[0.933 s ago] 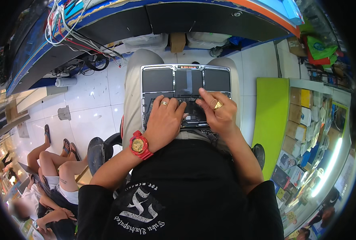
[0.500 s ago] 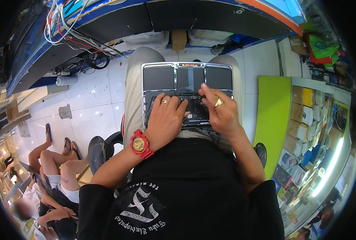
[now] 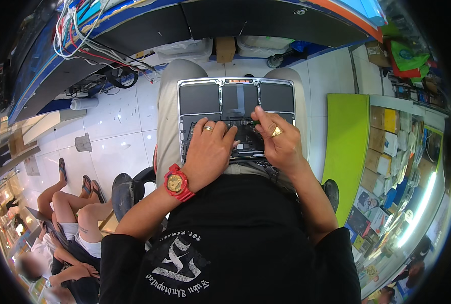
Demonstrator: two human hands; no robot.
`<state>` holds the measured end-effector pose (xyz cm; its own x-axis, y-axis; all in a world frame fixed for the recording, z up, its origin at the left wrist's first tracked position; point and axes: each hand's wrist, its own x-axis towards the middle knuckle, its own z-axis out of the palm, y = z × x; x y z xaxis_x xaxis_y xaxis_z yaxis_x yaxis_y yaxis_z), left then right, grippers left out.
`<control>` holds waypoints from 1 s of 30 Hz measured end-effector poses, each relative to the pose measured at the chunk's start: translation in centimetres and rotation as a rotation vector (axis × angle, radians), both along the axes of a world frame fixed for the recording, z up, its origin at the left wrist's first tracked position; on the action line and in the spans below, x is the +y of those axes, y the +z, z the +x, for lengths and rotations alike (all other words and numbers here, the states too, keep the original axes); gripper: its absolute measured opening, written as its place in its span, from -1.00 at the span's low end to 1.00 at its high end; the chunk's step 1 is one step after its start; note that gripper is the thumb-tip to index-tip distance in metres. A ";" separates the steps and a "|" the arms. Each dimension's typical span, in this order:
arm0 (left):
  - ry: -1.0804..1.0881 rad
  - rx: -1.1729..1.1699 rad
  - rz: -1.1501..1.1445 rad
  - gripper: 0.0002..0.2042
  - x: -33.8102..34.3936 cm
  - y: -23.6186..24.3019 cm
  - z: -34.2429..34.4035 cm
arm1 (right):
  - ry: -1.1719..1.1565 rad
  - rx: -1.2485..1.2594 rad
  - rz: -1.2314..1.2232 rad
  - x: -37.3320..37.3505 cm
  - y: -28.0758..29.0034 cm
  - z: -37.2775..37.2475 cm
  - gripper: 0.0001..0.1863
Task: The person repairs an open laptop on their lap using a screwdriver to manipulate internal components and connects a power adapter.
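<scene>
Across my thighs lies a laptop (image 3: 200,98) with its bottom cover off, showing flat black battery cells along the far side and a dark circuit board (image 3: 249,139) on the near side. My left hand (image 3: 208,152) rests palm down on the near left part of the board, fingers stretched out and thumb apart, gripping nothing. Over the right part of the board, my right hand (image 3: 282,144) has thumb and forefinger pinched together with the other fingers curled. Whatever is in that pinch is too small or dark to make out.
A dark-fronted workbench (image 3: 215,20) runs along the far side, cables (image 3: 101,50) hanging at its left. Clear plastic bins (image 3: 185,50) and a cardboard box (image 3: 225,49) stand beneath. A green panel (image 3: 344,152) and display case flank my right. People (image 3: 73,238) sit at lower left.
Both hands keep the same places on the laptop. The view has shifted very slightly; nothing is taken up or let go.
</scene>
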<state>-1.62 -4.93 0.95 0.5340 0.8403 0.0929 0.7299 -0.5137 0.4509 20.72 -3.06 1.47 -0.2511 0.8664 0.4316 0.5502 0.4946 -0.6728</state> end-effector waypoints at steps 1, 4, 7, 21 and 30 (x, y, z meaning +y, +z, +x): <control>-0.001 -0.003 0.002 -0.65 0.0 -0.1 0.0 | 0.023 -0.024 0.010 -0.1 -0.2 0.3 -0.40; -0.002 -0.002 0.005 -0.65 0.1 -0.2 0.0 | 0.005 -0.046 0.008 -0.2 -0.5 0.4 -0.40; -0.004 0.000 0.009 -0.65 0.0 -0.1 0.0 | 0.014 0.013 -0.015 0.0 0.6 -0.5 -0.44; -0.010 0.000 -0.005 -0.64 0.2 0.0 0.0 | 0.031 0.002 0.007 -0.4 -0.1 0.0 -0.46; -0.020 0.010 -0.029 -0.63 0.9 0.2 0.1 | -0.142 0.340 -0.080 -0.9 1.1 1.3 -0.60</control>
